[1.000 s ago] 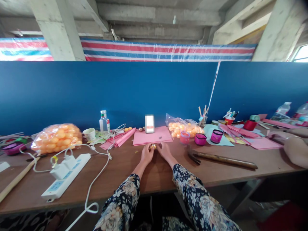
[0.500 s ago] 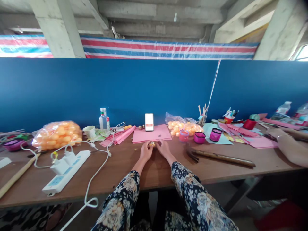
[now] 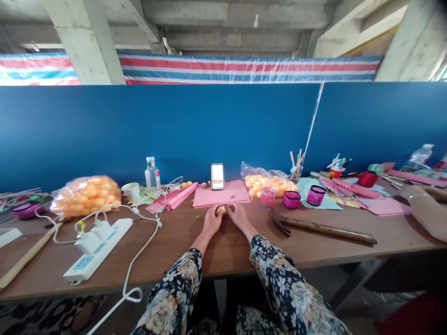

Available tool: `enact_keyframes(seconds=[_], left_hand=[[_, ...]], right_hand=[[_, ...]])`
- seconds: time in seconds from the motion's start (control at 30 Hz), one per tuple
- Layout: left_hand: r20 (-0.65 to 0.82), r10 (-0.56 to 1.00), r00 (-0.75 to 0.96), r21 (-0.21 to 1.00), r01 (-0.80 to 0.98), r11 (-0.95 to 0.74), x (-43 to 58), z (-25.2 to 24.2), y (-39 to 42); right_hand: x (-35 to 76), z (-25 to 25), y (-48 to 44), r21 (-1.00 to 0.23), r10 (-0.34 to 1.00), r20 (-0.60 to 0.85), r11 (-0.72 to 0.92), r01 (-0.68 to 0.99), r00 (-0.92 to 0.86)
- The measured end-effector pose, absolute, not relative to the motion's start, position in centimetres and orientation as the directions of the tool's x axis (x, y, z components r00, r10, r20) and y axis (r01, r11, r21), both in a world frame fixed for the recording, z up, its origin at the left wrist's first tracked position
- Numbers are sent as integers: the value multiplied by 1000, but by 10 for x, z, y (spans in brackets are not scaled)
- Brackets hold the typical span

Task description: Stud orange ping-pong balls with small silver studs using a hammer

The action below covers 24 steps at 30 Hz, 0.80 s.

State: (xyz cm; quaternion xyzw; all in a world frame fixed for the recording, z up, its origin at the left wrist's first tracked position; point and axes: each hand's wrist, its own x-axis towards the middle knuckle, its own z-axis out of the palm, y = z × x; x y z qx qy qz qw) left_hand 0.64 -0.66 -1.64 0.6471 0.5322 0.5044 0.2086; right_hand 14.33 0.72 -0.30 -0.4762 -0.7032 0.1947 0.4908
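Note:
My left hand (image 3: 212, 218) and my right hand (image 3: 238, 215) meet on the brown table (image 3: 223, 251), fingers closed around a small gold-wrapped ball (image 3: 221, 209) held between them. Just beyond the hands lies a stack of pink paper (image 3: 220, 194), with a phone (image 3: 217, 176) standing upright at its far edge. Both my arms wear dark floral sleeves.
A bag of orange balls (image 3: 86, 196) and a white power strip (image 3: 98, 250) with cables lie to the left. Another bag of orange balls (image 3: 268, 184), pink tape rolls (image 3: 291, 199) and a hammer (image 3: 323, 228) sit to the right. Another person's arm (image 3: 424, 209) rests at far right.
The hands stay together on the small ball with only slight finger movement. The other person's arm at the right has shifted a little.

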Motion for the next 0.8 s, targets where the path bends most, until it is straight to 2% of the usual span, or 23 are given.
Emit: enact_keyframes(seconds=[0.8], left_hand=[[435, 893, -111, 845, 394, -363, 8, -16, -13]], right_hand=[[143, -6, 7, -777, 888, 450, 442, 449, -94]])
